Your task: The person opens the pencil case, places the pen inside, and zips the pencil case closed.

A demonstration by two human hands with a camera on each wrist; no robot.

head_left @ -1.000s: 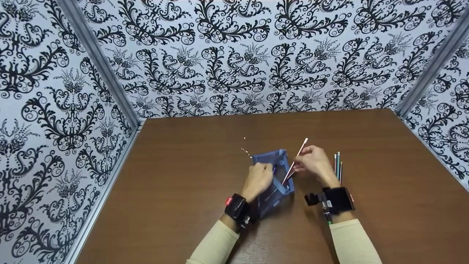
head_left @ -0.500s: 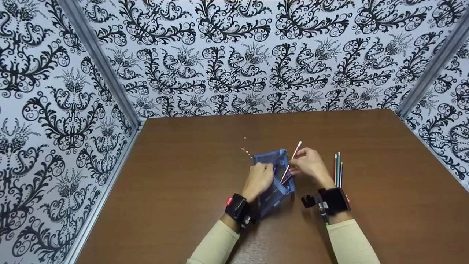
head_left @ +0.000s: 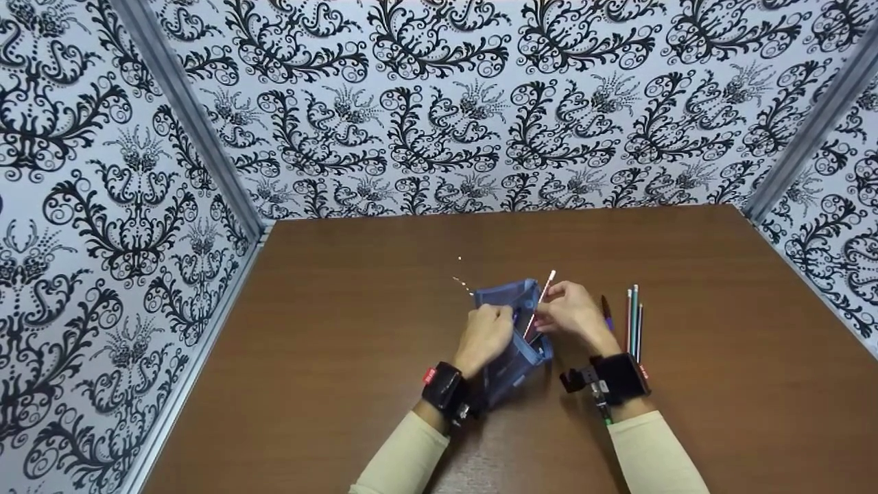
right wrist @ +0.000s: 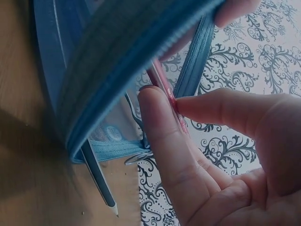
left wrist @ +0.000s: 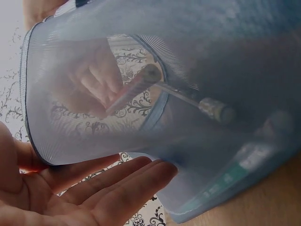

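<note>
A blue see-through zippered pencil case (head_left: 504,381) stands tilted on the table with its mouth open. My left hand (head_left: 485,335) grips the edge of its mouth; in the left wrist view the fingers (left wrist: 127,188) lie along the case wall. Between thumb and fingertips, my right hand (right wrist: 207,160) pinches a red-and-white pencil (right wrist: 162,82) whose lower end is inside the case. Through the wall (left wrist: 70,141), the ends of long items show blurred, one with a metal-looking end (left wrist: 216,110). A dark pencil (right wrist: 99,174) pokes point-first past the zipper (right wrist: 113,84).
Right of my right hand, several pencils (head_left: 634,322) lie side by side on the brown table (head_left: 343,309). A purple-and-black pen (head_left: 606,312) lies between them and my wrist. Small bright specks (head_left: 463,283) show behind the case. Patterned walls (head_left: 439,103) enclose the table.
My right hand has moved left and slightly toward me, and the pencil has gone deeper into the case. The pen beside the wrist has come into view. My left hand stays put.
</note>
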